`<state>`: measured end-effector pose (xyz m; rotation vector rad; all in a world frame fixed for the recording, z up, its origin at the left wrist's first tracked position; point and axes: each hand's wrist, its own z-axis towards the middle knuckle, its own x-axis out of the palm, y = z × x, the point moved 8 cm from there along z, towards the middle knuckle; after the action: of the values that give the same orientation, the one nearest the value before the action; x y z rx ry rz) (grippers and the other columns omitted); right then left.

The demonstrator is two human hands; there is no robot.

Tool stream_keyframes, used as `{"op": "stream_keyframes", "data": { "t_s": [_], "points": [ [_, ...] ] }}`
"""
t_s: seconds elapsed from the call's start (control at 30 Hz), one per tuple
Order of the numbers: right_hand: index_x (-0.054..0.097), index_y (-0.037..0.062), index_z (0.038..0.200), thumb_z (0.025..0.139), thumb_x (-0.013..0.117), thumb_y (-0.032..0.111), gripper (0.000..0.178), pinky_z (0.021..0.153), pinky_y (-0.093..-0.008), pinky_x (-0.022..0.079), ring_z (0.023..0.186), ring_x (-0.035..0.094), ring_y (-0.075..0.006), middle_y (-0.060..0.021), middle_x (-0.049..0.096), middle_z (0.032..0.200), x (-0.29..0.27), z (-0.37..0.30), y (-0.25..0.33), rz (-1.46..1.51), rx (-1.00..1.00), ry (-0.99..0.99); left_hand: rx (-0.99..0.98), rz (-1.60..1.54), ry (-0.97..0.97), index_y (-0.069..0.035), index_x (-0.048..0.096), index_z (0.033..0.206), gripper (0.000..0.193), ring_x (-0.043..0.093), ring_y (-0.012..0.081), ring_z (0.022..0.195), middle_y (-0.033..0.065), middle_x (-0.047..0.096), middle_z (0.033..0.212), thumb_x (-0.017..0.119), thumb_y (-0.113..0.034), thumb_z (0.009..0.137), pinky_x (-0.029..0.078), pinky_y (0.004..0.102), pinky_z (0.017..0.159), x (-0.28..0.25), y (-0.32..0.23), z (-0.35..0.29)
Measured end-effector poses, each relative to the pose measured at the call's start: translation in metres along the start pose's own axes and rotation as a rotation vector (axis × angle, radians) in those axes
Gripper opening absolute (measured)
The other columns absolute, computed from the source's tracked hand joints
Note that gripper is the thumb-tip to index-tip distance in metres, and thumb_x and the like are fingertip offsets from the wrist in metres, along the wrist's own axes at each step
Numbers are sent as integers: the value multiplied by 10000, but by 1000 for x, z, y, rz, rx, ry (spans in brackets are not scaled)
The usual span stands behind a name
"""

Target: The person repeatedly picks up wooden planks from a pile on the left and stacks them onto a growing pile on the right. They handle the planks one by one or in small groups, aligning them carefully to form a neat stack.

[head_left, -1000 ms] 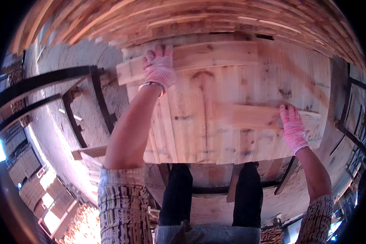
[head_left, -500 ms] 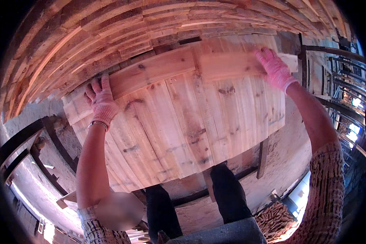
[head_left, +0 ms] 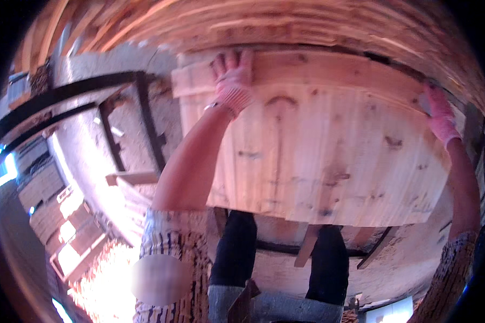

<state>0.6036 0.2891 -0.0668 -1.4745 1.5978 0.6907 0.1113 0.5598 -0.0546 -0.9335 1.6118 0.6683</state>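
Pale planks laid side by side form a wide wooden surface (head_left: pixel 318 156) in front of me. Along its far side lies a crosswise board (head_left: pixel 328 70) with a few dark knots. My left hand (head_left: pixel 233 81), in a pink knit glove, rests on the left part of this board with its fingers spread. At the board's far right end is my right hand (head_left: pixel 441 110), gloved the same way. Its fingers are stretched out and touch the board's end, slightly blurred.
Beyond the planks rises a large stack of lumber (head_left: pixel 285 24). A dark metal frame (head_left: pixel 64 97) stands to the left. Below it lies a brightly lit heap of wood pieces (head_left: pixel 105 280). My legs (head_left: pixel 237 247) are close to the near edge.
The view has swung left, so the planks and hands appear farther right. The right-hand board piece, blurred and stepped before, now lines up with the strip along the far side.
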Motion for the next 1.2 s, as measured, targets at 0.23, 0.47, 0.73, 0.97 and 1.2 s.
{"op": "stream_keyframes", "data": {
  "t_s": [0.23, 0.47, 0.73, 0.97, 1.2],
  "points": [
    [181, 158, 1590, 889, 568, 100, 803, 1194, -471, 291, 1423, 330, -424, -250, 326, 1537, 20, 4, -18, -39, 109, -203, -52, 52, -201, -136, 287, 1535, 853, 213, 503, 1460, 275, 283, 1560, 679, -316, 800, 129, 638, 1184, 12, -12, 6],
    [191, 103, 1549, 855, 624, 156, 820, 1136, -528, 357, 1381, 345, -492, -289, 289, 1505, 9, -55, 237, -122, 286, -79, -151, -461, -147, -65, 398, 1466, 702, 267, 404, 1465, 228, 323, 1552, 657, -270, 847, 193, 556, 1202, 4, 0, -116],
    [396, 51, 1471, 846, 674, 155, 692, 1169, -503, 307, 1405, 346, -437, -286, 391, 1468, -15, -181, 372, 502, -137, 184, -1069, -609, -123, 23, 410, 1451, 780, 462, 373, 1330, 240, 490, 1414, 761, -331, 851, 358, 428, 1133, -24, 241, -439],
    [645, 149, 1176, 936, 578, 340, 314, 943, -453, 504, 1133, 613, -341, -112, 640, 1228, -109, -246, 734, 800, -567, 845, -1749, -807, -124, 134, 234, 1458, 1162, 439, 366, 1366, 295, 379, 1503, 849, -518, 718, 402, 365, 1093, -15, 462, -598],
    [587, 130, 1257, 938, 586, 355, 391, 971, -447, 495, 1178, 586, -339, -134, 587, 1308, -102, -237, 891, 781, -506, 509, -2143, -394, 268, 24, 31, 1559, 1498, 341, 439, 1396, 319, 240, 1539, 848, -696, 531, 313, 522, 1142, 30, 483, -586]
  ]
}}
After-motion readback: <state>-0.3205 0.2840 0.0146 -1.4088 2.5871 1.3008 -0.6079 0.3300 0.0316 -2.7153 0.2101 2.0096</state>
